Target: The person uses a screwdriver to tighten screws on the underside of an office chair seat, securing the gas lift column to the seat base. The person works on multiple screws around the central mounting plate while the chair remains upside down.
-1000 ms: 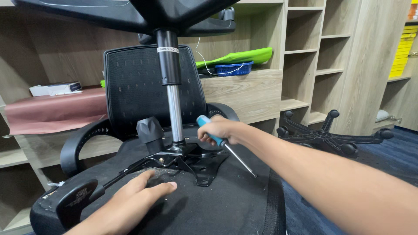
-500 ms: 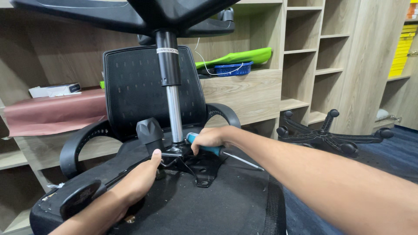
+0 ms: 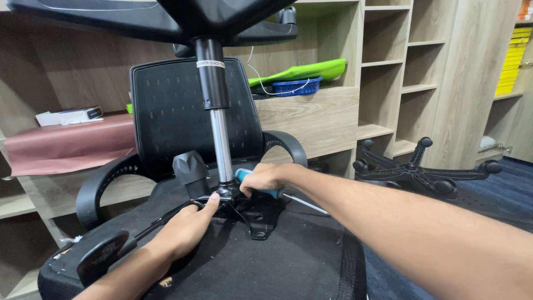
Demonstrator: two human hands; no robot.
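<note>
Blue-handled, the screwdriver [image 3: 270, 190] is gripped in the right hand [image 3: 265, 178] just right of the gas cylinder [image 3: 217, 119], fingers wrapped tight around the handle and the shaft pointing away to the right. The left hand [image 3: 187, 228] is pressed, fingers curled and holding nothing, against the black mechanism plate [image 3: 256, 214] at the cylinder's foot, on the upturned seat [image 3: 277, 261]. For this step, the plate is best braced firmly at the cylinder while the screwdriver tip is brought round and seated square before force is applied.
</note>
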